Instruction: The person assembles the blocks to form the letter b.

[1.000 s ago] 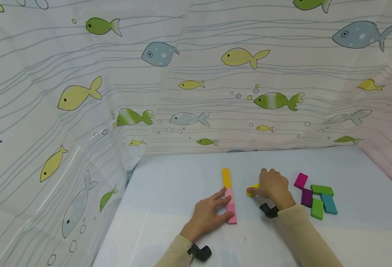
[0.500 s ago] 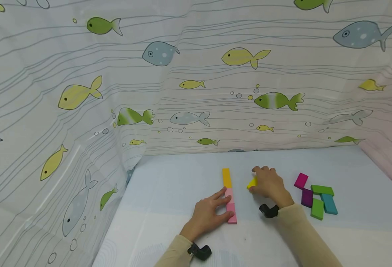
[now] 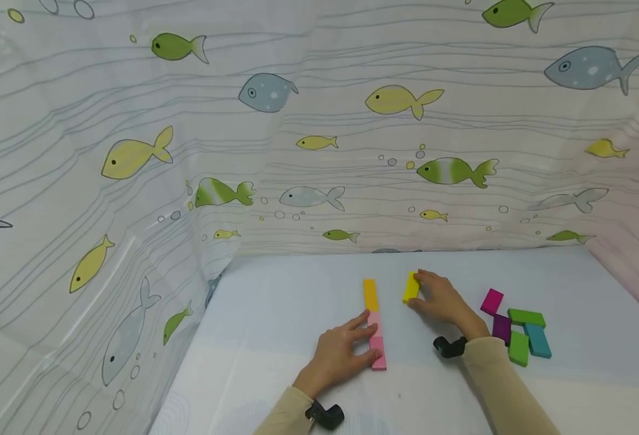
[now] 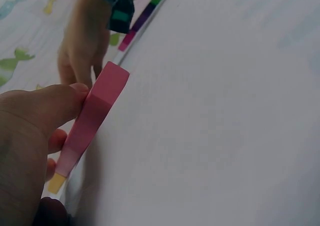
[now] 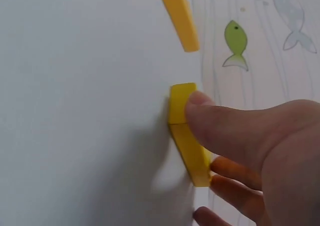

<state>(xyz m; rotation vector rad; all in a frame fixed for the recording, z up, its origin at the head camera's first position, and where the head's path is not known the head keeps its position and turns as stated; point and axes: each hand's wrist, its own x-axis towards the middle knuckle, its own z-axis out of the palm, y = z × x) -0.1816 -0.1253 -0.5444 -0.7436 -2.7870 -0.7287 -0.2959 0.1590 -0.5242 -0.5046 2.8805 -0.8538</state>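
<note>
With my right hand [image 3: 443,299] I pinch the yellow block [image 3: 411,288] between thumb and fingers, on the white table [image 3: 281,314], near the orange block [image 3: 371,295]. My left hand [image 3: 334,357] rests its spread fingers against the pink blocks [image 3: 376,343] below it.

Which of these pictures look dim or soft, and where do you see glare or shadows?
Head view: brightest, a pale glare streak low on the left of the fish curtain; left wrist view: dim and soft, shadow beside the pink blocks; right wrist view: also soft, broad shadow left of the yellow block.
</note>
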